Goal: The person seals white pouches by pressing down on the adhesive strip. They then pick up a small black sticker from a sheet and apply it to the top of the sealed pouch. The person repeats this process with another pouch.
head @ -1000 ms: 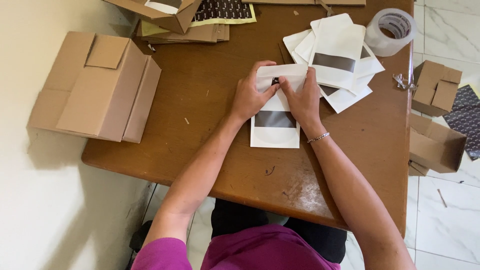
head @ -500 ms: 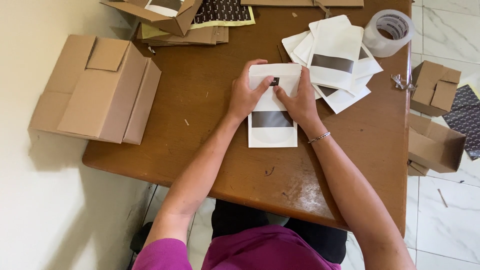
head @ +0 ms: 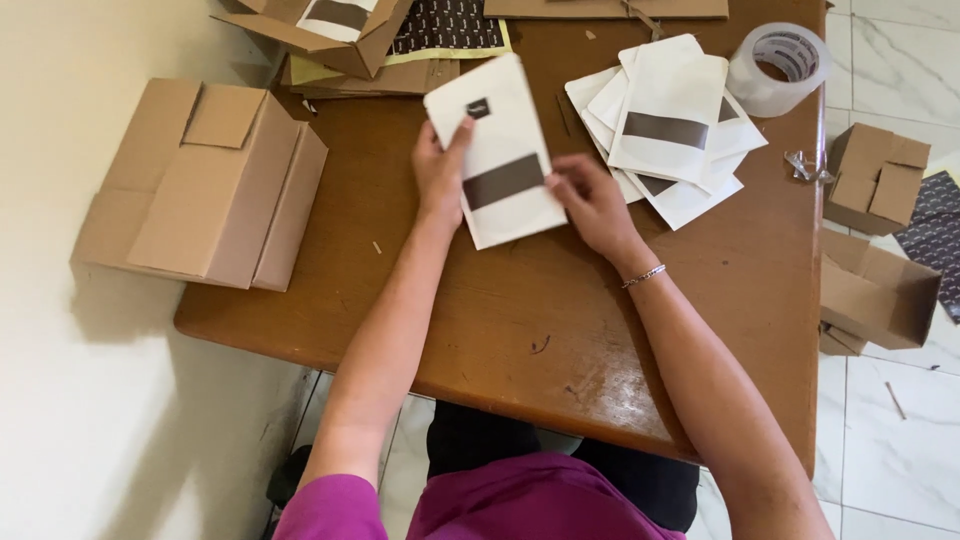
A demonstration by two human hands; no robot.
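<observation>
Left fingers: closed on the left edge of a white pouch (head: 503,150), the thumb laid over its face and the other fingers hidden behind it; the pouch is pinched firmly by the left hand (head: 440,172).
Right fingers: loosely curled and slightly apart, resting at the lower right edge of the pouch; whether that edge is actually gripped by the right hand (head: 590,200) cannot be told, though contact is seen.
Pouch: held tilted above the brown table (head: 500,300), its top corner pointed away from the body; a dark band across the middle and a small dark square near the top are shown.
Handling: judged best done with the pinch kept on the edge only, so the face is not creased, and with the lower edge steadied by the right fingers while the pouch is turned.
Wrist: a thin bracelet (head: 643,276) is worn on the right wrist.
Nearby right: a fanned pile of similar white pouches (head: 672,140) lies just beside the right hand.
Farther right: a roll of clear tape (head: 778,68) stands at the table corner.
Left side: a closed cardboard box (head: 205,185) rests at the table's left edge.
Top edge: an open box (head: 318,30) and flattened cardboard are stacked.
</observation>
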